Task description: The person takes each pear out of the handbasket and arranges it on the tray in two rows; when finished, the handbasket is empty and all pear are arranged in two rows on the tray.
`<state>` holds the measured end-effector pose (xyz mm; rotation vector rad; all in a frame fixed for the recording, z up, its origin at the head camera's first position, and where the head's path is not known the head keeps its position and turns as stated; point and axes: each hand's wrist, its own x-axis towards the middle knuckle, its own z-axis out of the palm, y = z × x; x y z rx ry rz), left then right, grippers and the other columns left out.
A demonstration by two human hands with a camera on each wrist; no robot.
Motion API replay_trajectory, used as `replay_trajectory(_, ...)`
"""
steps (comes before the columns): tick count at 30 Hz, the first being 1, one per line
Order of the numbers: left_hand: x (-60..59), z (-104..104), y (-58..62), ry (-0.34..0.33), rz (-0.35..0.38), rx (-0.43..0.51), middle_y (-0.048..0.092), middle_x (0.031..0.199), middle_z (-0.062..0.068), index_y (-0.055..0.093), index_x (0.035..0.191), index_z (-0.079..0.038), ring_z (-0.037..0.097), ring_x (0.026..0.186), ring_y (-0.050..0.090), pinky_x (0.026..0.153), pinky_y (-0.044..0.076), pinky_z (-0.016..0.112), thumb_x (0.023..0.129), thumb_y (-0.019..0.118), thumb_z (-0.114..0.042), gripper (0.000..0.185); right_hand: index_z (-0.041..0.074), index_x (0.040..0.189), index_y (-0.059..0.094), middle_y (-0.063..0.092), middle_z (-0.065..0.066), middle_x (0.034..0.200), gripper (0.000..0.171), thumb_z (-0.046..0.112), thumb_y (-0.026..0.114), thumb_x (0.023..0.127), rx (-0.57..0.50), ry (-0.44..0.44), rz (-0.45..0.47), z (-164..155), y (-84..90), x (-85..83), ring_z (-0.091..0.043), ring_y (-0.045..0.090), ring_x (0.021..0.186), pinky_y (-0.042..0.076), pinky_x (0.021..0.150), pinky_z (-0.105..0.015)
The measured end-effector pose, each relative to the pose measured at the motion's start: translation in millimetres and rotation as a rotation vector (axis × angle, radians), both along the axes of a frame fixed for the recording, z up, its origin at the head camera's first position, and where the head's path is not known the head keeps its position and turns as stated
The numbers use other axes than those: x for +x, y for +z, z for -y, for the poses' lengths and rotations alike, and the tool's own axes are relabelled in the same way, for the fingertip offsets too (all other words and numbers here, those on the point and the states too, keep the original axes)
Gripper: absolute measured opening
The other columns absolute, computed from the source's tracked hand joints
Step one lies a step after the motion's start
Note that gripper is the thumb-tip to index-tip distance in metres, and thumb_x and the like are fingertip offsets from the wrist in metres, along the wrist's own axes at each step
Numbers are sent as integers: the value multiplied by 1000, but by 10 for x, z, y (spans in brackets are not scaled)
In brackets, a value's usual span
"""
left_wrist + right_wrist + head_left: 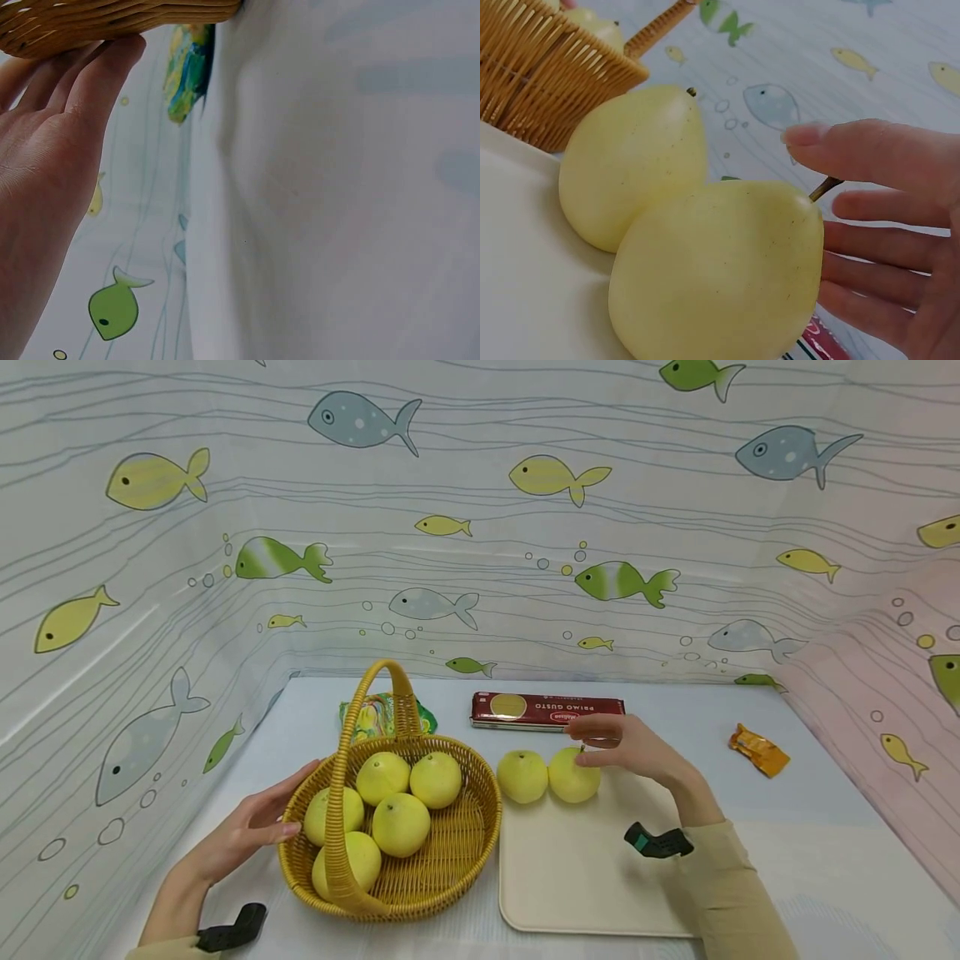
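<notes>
A yellow wicker basket [450,885] with a tall handle holds several yellow pears [401,825]. My left hand [240,835] rests at the basket's left side, its thumb tip at the rim and its fingers along the outside. In the left wrist view, those fingers lie extended against the wicker. Two more pears sit side by side on the far edge of a cream tray: the left pear [522,777] and the right pear [573,775]. Beside the right pear's stem is my right hand [633,747], thumb and fingers apart around the stem end, with nothing held.
Behind the tray lies a dark red biscuit pack [547,710]. A green colourful packet [375,717] is partly hidden behind the basket. The cream tray [585,877] stands right of the basket. An orange wrapper [759,750] lies far right. Fish-patterned sheeting surrounds the white table.
</notes>
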<state>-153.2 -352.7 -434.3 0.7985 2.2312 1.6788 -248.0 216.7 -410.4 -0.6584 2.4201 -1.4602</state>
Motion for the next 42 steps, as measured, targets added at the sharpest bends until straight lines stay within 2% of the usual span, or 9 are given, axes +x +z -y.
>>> replay_trajectory(9, 4, -10, 5, -26, 1, 18, 14, 168, 9, 13, 159, 0, -5, 148, 21, 108, 27, 9, 95, 45, 9, 72, 12, 136, 60, 62, -11, 138, 58, 31, 80, 85, -106, -130, -39, 16, 126, 42, -31, 58, 129, 52, 98, -31)
replay_trajectory(12, -1, -15, 11, -30, -9, 17, 13, 168, 10, 13, 159, -1, -5, 148, 21, 108, 27, 9, 95, 45, 9, 73, 13, 136, 61, 64, -8, 136, 57, 32, 79, 86, -116, -164, -62, 33, 166, 62, -31, 60, 127, 53, 95, -29)
replay_trajectory(20, -2, -12, 16, -11, 2, 4, 14, 168, 8, 14, 160, -2, -6, 147, 22, 107, 28, 9, 95, 46, 8, 73, 15, 135, 62, 63, -10, 136, 54, 30, 79, 86, -136, -163, -87, 152, 271, 129, -30, 58, 129, 51, 96, -24)
replay_trajectory(24, 2, -15, 22, -11, 6, 5, 15, 168, 7, 14, 160, -2, -7, 147, 22, 107, 28, 9, 95, 46, 8, 73, 14, 137, 60, 62, -9, 138, 56, 27, 80, 86, -139, -147, -93, 208, 324, 172, -31, 56, 131, 51, 97, -26)
replay_trajectory(29, 1, -21, 31, -30, -8, 11, 14, 168, 9, 14, 159, -1, -5, 148, 21, 108, 28, 9, 95, 45, 9, 72, 10, 141, 56, 59, -12, 141, 61, 22, 80, 86, -150, -135, -123, 278, 381, 232, -33, 55, 132, 49, 102, -38)
replay_trajectory(35, -6, -5, 20, -3, 0, -6, 15, 168, 8, 14, 160, -2, -7, 147, 22, 107, 28, 8, 95, 46, 8, 73, 10, 141, 56, 59, -10, 141, 63, 20, 81, 84, -187, -109, -146, 390, 423, 285, -32, 54, 133, 44, 105, -50)
replay_trajectory(38, -6, -2, 16, 0, 2, -8, 15, 168, 9, 14, 160, -2, -7, 147, 22, 107, 28, 8, 95, 46, 8, 73, 10, 141, 57, 59, -10, 141, 62, 21, 81, 84, -176, -89, -167, 464, 432, 310, -31, 54, 133, 43, 107, -51)
replay_trajectory(42, -5, -9, 18, -4, -5, -10, 15, 168, 8, 14, 160, -2, -6, 147, 22, 108, 28, 9, 95, 46, 8, 72, 12, 139, 59, 61, -6, 139, 61, 23, 82, 84, -159, -76, -196, 562, 426, 352, -27, 56, 132, 44, 108, -43)
